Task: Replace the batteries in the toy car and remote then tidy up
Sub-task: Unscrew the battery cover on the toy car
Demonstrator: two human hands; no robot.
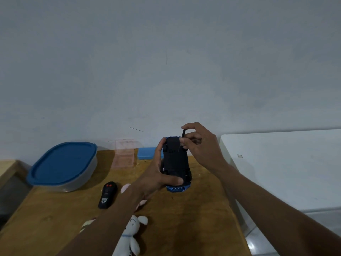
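Note:
The blue toy car (176, 163) is held upside down above the wooden table (55, 218), its black underside facing me. My left hand (158, 174) grips the car along its left side, thumb across the near end. My right hand (199, 145) pinches a thin black screwdriver (183, 136) between its fingertips, tip down on the car's far end. The black remote (108, 194), with two red buttons, lies on the table left of my left forearm.
A grey container with a blue lid (62, 166) stands at the back left. A clear pinkish box (124, 154) and a blue box (147, 153) sit by the wall. A white plush toy (132, 235) lies near the front edge. A white table (286, 163) adjoins on the right.

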